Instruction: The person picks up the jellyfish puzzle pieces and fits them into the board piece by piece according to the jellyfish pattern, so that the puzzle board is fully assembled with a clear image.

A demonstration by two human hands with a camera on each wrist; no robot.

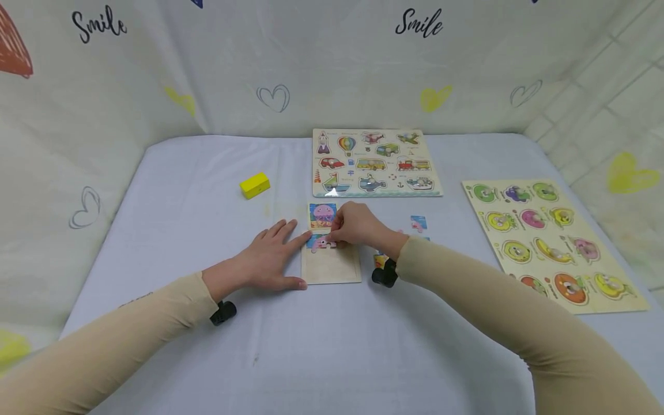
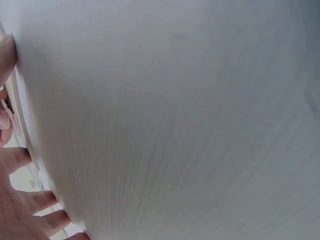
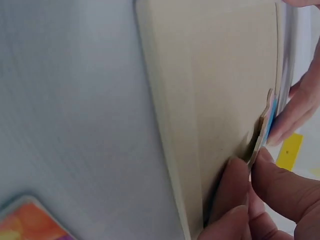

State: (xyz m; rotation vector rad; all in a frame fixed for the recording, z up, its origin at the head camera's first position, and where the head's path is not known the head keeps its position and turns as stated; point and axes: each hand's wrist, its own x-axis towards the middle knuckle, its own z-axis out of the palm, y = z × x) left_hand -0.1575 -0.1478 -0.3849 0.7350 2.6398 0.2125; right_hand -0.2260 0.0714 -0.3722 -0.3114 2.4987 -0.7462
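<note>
Cloth (image 1: 197,351) and tray (image 1: 332,268), part-filled — top pictured, lower part bare.
The left hand (image 1: 270,253) lies spread, index finger at the tray's left edge; the right hand (image 1: 358,223) pinches a piece (image 3: 269,122) over the tray, just below the jellyfish picture (image 1: 323,215). Loose pieces (image 1: 418,222) at right apparently remain to be placed. The head view shows the layout; the right wrist view shows the held piece tilted — judged not yet seated; the left wrist view shows mostly cloth.
</note>
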